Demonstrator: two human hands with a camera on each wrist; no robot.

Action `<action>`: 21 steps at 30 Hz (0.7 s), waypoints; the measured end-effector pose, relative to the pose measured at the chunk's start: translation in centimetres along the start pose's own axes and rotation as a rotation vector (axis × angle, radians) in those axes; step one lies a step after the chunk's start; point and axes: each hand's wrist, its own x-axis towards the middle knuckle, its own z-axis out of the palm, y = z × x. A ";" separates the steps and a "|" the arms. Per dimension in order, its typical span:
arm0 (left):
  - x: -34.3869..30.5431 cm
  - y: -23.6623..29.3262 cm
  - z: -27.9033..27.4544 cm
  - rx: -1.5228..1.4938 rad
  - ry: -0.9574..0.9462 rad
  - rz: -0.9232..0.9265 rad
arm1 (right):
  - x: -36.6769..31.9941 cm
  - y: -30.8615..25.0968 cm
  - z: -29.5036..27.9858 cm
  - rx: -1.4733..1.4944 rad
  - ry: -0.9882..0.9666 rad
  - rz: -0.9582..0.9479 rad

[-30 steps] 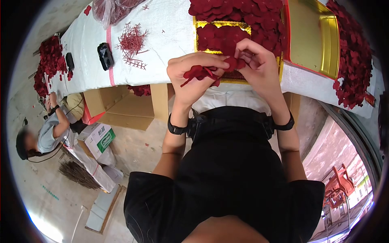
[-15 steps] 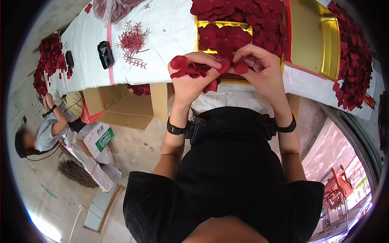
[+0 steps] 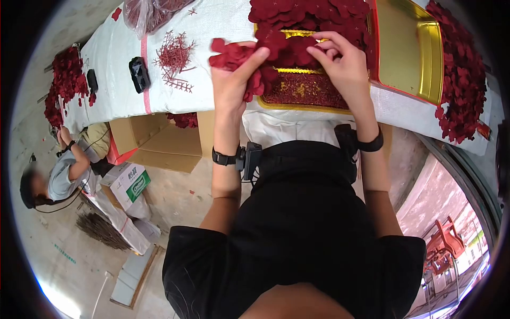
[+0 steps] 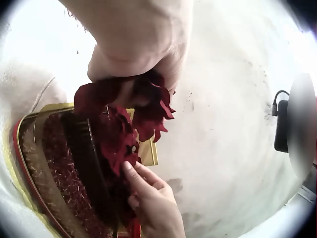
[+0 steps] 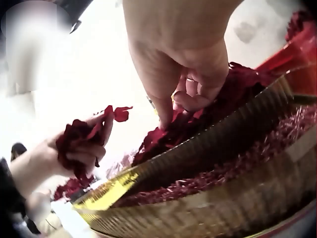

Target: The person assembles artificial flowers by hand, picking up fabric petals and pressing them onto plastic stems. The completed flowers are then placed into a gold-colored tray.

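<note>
My left hand grips a bunch of dark red flower petals, thumb across them, at the left side of a gold-rimmed tray. In the right wrist view, one lone petal sticks out past the left fingertips. My right hand is over the tray's middle section, thumb and forefinger pinching the edge of the red petals there. Seen from the left wrist, the right fingertips are at the petals' edge. Fine red shreds fill the tray's front section.
More petals are heaped behind. A gold-lined red lid and another petal pile lie to the right. On the left are a tangle of red sticks, a black object and a plastic bag. Another person works further left.
My hands, together over the tray's front before, have moved apart and forward. The left went left with its petals; the right reached to the petals in the middle section, uncovering the front shreds.
</note>
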 end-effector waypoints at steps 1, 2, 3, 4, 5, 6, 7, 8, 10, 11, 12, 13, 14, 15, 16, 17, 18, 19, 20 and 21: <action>0.7 -1.2 0.1 0.006 -0.019 0.054 | -0.2 -0.4 0.2 -0.117 0.042 -0.054; 0.9 -1.5 -0.3 0.041 -0.039 0.011 | -0.3 -0.7 0.3 -0.233 0.083 -0.108; 1.0 -1.6 -0.3 0.281 -0.003 0.085 | -0.2 -1.0 0.4 -0.249 0.115 -0.179; 1.0 -1.8 -0.3 0.520 0.032 0.154 | -0.3 -1.3 0.3 -0.256 0.138 -0.166; 1.0 -1.9 -0.1 0.547 0.071 0.171 | -0.2 -1.6 0.2 -0.264 0.164 -0.154; 0.8 -2.1 0.1 0.575 0.112 0.187 | -0.3 -1.8 0.2 -0.269 0.187 -0.142; 0.6 -2.1 0.1 0.604 0.156 0.203 | -0.4 -1.9 0.2 -0.278 0.193 -0.171; 0.6 -2.1 0.0 0.649 0.152 0.225 | -0.4 -2.0 0.2 -0.286 0.199 -0.203; 0.5 -2.0 0.0 0.739 0.141 0.268 | -0.4 -1.8 0.3 -0.299 0.169 -0.267; 0.5 -1.8 0.0 0.774 0.145 0.261 | -0.5 -1.5 0.5 -0.306 0.135 -0.300; 0.4 -1.5 0.0 0.810 0.148 0.254 | -0.5 -1.1 0.6 -0.313 0.102 -0.331; 0.3 -1.2 0.0 0.845 0.149 0.247 | -0.4 -0.9 0.8 -0.336 0.104 -0.369; 0.3 -1.0 -0.3 0.844 0.164 0.222 | -0.3 -0.6 1.0 -0.348 0.118 -0.426; 0.4 -0.7 -0.6 0.843 0.180 0.196 | -0.1 -0.4 1.2 -0.360 0.133 -0.483; 0.4 -0.5 -0.9 0.843 0.197 0.170 | -0.1 -0.3 1.4 -0.370 0.146 -0.541; 0.2 -0.3 -1.1 0.758 0.204 0.153 | -0.3 -0.2 1.4 -0.390 0.084 -0.510; 0.1 0.1 -1.4 0.739 0.213 0.135 | -0.8 -0.3 1.1 -0.411 0.020 -0.480; 0.1 0.5 -1.5 0.716 0.220 0.117 | -1.1 -0.3 0.9 -0.433 -0.043 -0.450; 0.0 0.8 -1.6 0.692 0.226 0.100 | -1.2 -0.3 0.8 -0.445 -0.060 -0.455; -0.1 1.0 -1.6 0.713 0.195 0.175 | -1.3 -0.3 0.6 -0.456 -0.076 -0.460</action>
